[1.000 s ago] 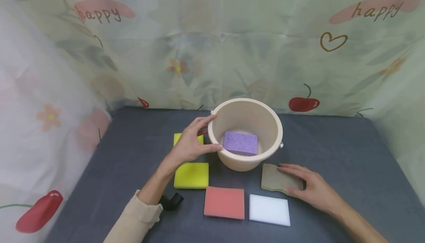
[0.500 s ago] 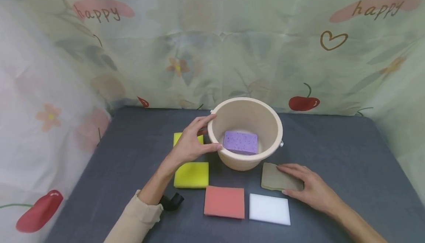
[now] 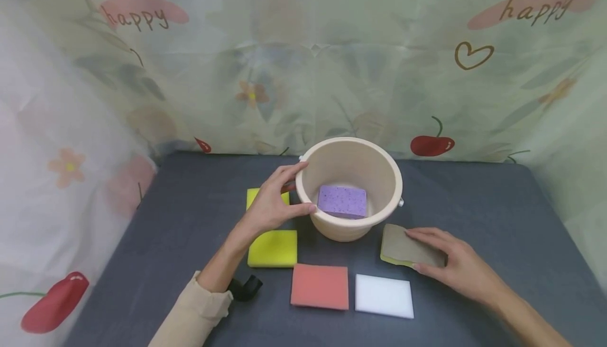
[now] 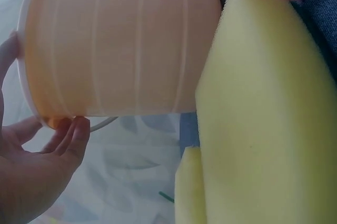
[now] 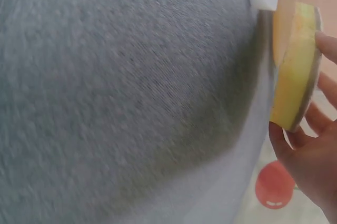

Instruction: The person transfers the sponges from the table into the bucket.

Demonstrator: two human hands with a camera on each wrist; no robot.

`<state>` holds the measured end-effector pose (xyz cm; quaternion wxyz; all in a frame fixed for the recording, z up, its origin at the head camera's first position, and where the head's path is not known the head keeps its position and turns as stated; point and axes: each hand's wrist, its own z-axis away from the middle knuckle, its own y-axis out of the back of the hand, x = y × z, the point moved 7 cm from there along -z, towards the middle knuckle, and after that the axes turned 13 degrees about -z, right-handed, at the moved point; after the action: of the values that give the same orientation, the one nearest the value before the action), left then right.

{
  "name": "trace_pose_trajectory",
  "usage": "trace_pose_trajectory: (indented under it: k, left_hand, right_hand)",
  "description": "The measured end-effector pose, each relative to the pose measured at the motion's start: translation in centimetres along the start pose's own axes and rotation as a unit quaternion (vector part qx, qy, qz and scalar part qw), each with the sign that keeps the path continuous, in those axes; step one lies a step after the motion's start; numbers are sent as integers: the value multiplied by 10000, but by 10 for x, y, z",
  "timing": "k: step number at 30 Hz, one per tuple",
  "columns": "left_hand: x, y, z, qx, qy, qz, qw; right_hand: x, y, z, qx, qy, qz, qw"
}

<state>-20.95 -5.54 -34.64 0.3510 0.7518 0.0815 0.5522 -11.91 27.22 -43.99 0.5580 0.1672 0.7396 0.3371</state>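
A cream bucket [image 3: 350, 233] stands at the middle back of the table, with a purple speckled sponge [image 3: 342, 201] lying inside it. My left hand [image 3: 271, 205] grips the bucket's left rim, thumb at the front and fingers along the side; the left wrist view shows some fingers under the rim. My right hand [image 3: 457, 264] holds a yellow sponge with a grey top [image 3: 400, 246] by its edges, right of the bucket. In the right wrist view this sponge [image 5: 297, 71] is tilted and raised off the table, its shadow below.
Two yellow sponges [image 3: 272, 249] lie left of the bucket, the far one partly behind my left hand. A coral sponge [image 3: 319, 286] and a white sponge [image 3: 384, 296] lie in front. A dark grey cloth [image 3: 189, 220] covers the table; a printed curtain [image 3: 313, 73] surrounds it.
My right hand has lifted the grey-topped sponge off the table and shifted it slightly to the right. My left hand stays on the bucket rim.
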Motion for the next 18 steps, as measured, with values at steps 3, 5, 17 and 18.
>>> trace_pose_trajectory:
  k: [3,5,17,18]
  left_hand:
    - [0,0,0,9,-5,-1,10000]
    - [-1,0,0,10,5,-9,10000]
    - [0,0,1,20,15,36,10000]
    - [0,0,1,15,22,42,10000]
  right_hand:
    - [-2,7,2,-22,-104,92,9999]
    - [-3,12,3,-58,-139,139,9998]
    - [-23,50,10,418,180,282,9986]
    - [-25,53,11,443,207,234,9985]
